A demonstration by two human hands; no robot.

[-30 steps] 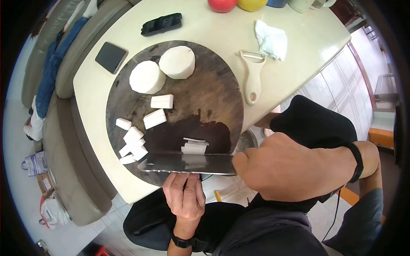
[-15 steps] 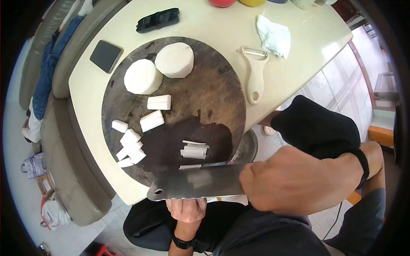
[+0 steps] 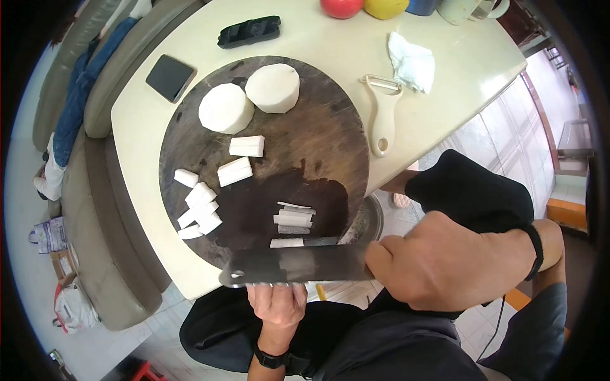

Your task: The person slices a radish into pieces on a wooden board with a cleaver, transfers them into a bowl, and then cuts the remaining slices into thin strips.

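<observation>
My right hand is closed round the handle of a broad cleaver, whose blade lies over the near edge of the round wooden board. Below the blade is my left hand; the blade hides its fingertips and whatever they touch. Thin white slices lie on the wet part of the board, and another white piece shows just beyond the blade. Two thick white rounds sit at the far side. White blocks and smaller chunks are at the left.
On the cream table are a phone, a black object, a peeler and a white cloth. Fruit and cups stand at the far edge. A metal basin is below. Another person's legs are at left.
The view has shifted, so the board and table items appear slightly further right. The cleaver sits a little higher in view, and more of the white piece beyond its blade shows.
</observation>
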